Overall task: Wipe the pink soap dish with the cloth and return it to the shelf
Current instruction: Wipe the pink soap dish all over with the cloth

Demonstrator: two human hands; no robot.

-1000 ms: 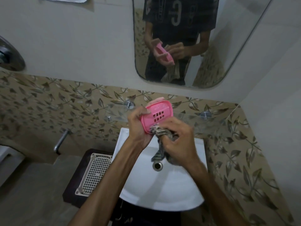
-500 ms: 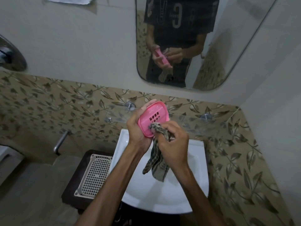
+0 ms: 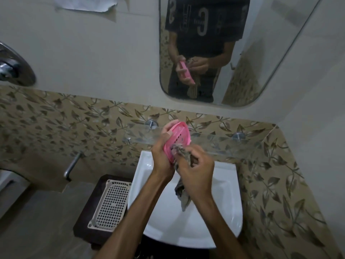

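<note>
My left hand (image 3: 162,159) grips the pink soap dish (image 3: 178,137), tilted on edge above the white sink, its slotted inner face turned toward me. My right hand (image 3: 196,172) holds a bunched checked cloth (image 3: 182,155) and presses it into the lower part of the dish. The cloth's loose tail hangs down below my right wrist over the basin. The clear glass shelf (image 3: 220,142) runs along the leaf-patterned tiles just behind the dish.
The white sink (image 3: 220,217) sits below both hands. A white perforated tray (image 3: 112,204) lies on a dark stand to the sink's left. A metal tap (image 3: 71,165) sticks out of the tiles at left. A mirror (image 3: 261,53) hangs above the shelf.
The dish has turned more edge-on in my left hand. My right hand has shifted the cloth lower along the dish, and the cloth's tail swings beneath the wrist.
</note>
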